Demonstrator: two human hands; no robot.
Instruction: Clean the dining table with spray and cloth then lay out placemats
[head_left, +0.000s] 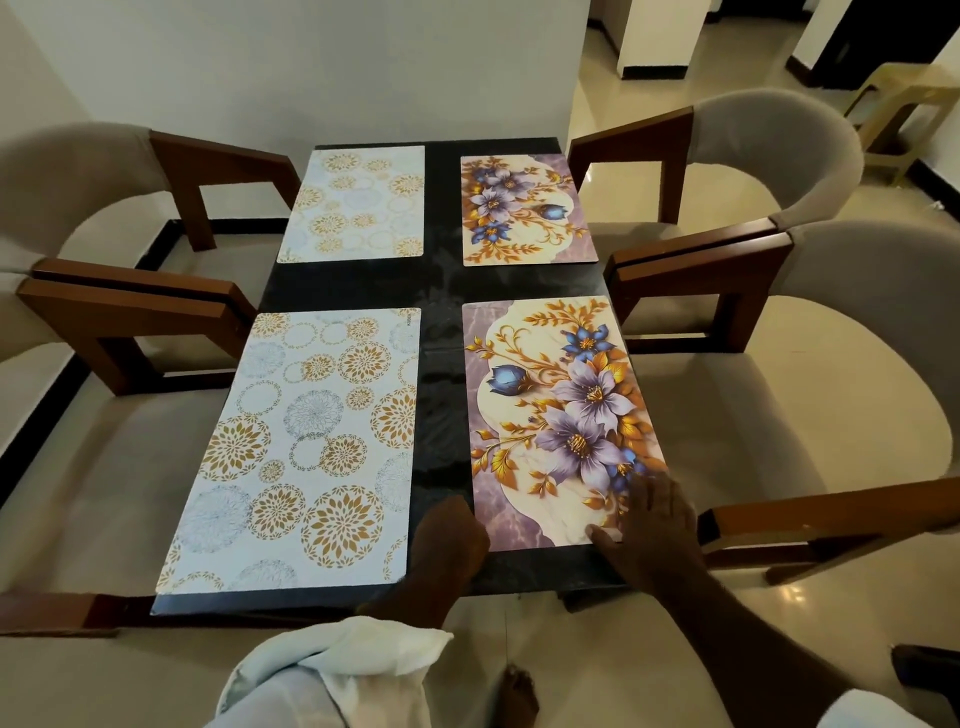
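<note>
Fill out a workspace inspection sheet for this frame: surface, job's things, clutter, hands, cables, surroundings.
Surface: dark glossy table, bare strips showing between the mats.
Job's things: four mats laid two by two. Circle-patterned near left placemat and far left placemat; floral near right placemat and far right placemat. No spray bottle seen. White fabric by the left arm; cannot tell whether it is a cloth or a sleeve.
Clutter: nothing seen.
Hands: right hand flat, fingers spread on the near right placemat's near corner. Left hand at that mat's other near corner, finger pose too dark to read.
Cables: nothing seen.
Surroundings: padded chairs, two per side; pale stool far right; tiled floor.
</note>
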